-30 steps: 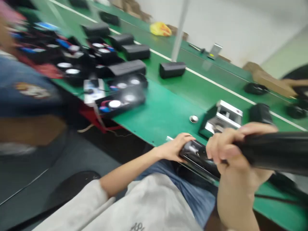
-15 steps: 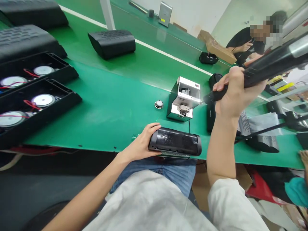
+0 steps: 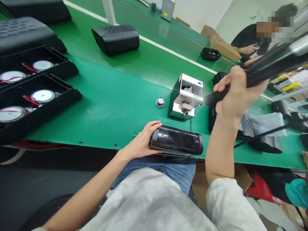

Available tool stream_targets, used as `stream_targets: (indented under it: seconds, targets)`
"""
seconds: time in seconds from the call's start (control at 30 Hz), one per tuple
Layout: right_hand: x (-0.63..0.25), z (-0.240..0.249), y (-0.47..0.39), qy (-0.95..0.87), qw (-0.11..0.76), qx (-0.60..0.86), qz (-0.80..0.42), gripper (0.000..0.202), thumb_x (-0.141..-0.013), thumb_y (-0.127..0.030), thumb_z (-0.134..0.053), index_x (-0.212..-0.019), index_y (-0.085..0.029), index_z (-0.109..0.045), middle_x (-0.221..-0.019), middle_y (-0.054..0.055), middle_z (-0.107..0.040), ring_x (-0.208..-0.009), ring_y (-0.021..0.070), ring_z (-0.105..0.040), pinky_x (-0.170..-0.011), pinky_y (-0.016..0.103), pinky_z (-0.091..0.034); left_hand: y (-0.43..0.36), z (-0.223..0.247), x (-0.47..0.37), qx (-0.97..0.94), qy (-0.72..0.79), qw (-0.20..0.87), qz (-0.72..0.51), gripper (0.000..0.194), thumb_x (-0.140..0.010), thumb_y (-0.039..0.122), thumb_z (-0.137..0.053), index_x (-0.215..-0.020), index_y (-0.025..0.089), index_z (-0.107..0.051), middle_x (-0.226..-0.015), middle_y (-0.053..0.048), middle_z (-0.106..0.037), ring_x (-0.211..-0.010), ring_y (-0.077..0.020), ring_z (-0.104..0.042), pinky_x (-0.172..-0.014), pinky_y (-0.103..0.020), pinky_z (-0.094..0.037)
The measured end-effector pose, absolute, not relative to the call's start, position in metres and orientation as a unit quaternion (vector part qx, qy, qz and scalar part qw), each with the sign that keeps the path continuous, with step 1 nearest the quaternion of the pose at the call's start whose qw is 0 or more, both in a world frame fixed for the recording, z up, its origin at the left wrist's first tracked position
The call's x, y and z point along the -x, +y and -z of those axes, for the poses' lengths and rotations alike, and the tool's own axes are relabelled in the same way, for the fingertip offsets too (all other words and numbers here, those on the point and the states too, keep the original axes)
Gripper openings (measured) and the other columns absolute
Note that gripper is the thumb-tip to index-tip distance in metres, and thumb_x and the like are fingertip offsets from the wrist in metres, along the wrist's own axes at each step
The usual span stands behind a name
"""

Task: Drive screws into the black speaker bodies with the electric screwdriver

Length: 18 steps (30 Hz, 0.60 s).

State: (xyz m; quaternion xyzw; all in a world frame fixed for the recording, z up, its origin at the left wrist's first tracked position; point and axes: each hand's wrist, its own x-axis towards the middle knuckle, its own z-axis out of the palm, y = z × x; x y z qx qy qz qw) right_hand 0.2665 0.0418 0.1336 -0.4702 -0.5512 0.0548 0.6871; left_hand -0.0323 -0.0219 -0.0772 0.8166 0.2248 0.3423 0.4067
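Note:
My left hand (image 3: pixel 144 141) grips the left end of a black speaker housing (image 3: pixel 180 140), which lies on its side at the front edge of the green bench (image 3: pixel 108 106). Raised to the right, my right hand (image 3: pixel 234 93) is wrapped round a black electric screwdriver (image 3: pixel 264 68). Its tip points down to the left, close to the right side of a silver screw feeder (image 3: pixel 186 99); whether they touch I cannot tell. Left of the feeder rests a small round speaker driver (image 3: pixel 160 102).
Open black housings (image 3: pixel 40 104) with white-backed drivers and red wires lie at the left. Another black speaker (image 3: pixel 116 40) stands farther back. Beyond my right arm are more speaker shells (image 3: pixel 267 143) and a plastic bag (image 3: pixel 268 123). A person (image 3: pixel 250 38) sits across the bench.
The view has shifted slightly. Both hands keep their grips, and the screwdriver tip stays beside the screw feeder. Across the bench, the other person's hands have moved a little.

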Motion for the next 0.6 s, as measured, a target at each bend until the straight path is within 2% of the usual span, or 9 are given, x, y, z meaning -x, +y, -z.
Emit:
stream_targets:
  seconds: [0.07, 0.2, 0.27, 0.4, 0.6]
  targets:
    - [-0.268, -0.140, 0.042, -0.565, 0.702, 0.433, -0.026, 0.025, -0.115, -0.021, -0.067, -0.114, -0.035, -0.046, -0.078, -0.009, -0.048, -0.055, 0.0096, -0.048, -0.054, 0.034, -0.050, -0.022, 0.078, 0.032, -0.816, 0.226, 0.406, -0.342, 0.116, -0.096, 0.043, -0.100, -0.184, 0.040, -0.024, -0.182, -0.023, -0.038, -0.174, -0.0486, -0.046, -0.137, -0.073, -0.052]
    - [-0.271, -0.138, 0.054, -0.561, 0.675, 0.478, -0.030, 0.031, -0.115, -0.014, -0.062, -0.116, -0.037, -0.042, -0.079, -0.010, -0.046, -0.054, 0.0101, -0.048, -0.055, 0.036, -0.055, -0.022, 0.080, 0.032, -0.815, 0.232, 0.409, -0.338, 0.117, -0.095, 0.042, -0.101, -0.184, 0.040, -0.025, -0.183, -0.023, -0.037, -0.174, -0.0487, -0.046, -0.138, -0.074, -0.050]
    - [-0.273, -0.132, 0.061, -0.551, 0.663, 0.504, -0.049, 0.031, -0.117, -0.017, -0.064, -0.118, -0.037, -0.041, -0.080, -0.010, -0.048, -0.055, 0.0103, -0.047, -0.055, 0.036, -0.056, -0.023, 0.081, 0.032, -0.813, 0.232, 0.410, -0.342, 0.117, -0.094, 0.041, -0.101, -0.184, 0.040, -0.026, -0.183, -0.022, -0.038, -0.174, -0.0483, -0.046, -0.139, -0.074, -0.049]
    - [-0.274, -0.122, 0.068, -0.551, 0.644, 0.527, -0.069, 0.029, -0.119, -0.033, -0.069, -0.119, -0.036, -0.040, -0.080, -0.009, -0.051, -0.057, 0.0086, -0.045, -0.056, 0.032, -0.051, -0.022, 0.085, 0.030, -0.812, 0.229, 0.403, -0.355, 0.118, -0.093, 0.041, -0.103, -0.184, 0.039, -0.027, -0.182, -0.022, -0.039, -0.173, -0.0478, -0.047, -0.139, -0.073, -0.049]
    - [-0.258, -0.135, 0.031, -0.548, 0.666, 0.495, -0.106, 0.027, -0.109, -0.026, -0.071, -0.116, -0.035, -0.047, -0.072, -0.010, -0.040, -0.056, 0.0132, -0.042, -0.053, 0.033, -0.047, -0.022, 0.092, 0.025, -0.811, 0.217, 0.390, -0.379, 0.123, -0.091, 0.042, -0.104, -0.186, 0.039, -0.026, -0.181, -0.022, -0.041, -0.173, -0.0464, -0.047, -0.142, -0.071, -0.045]
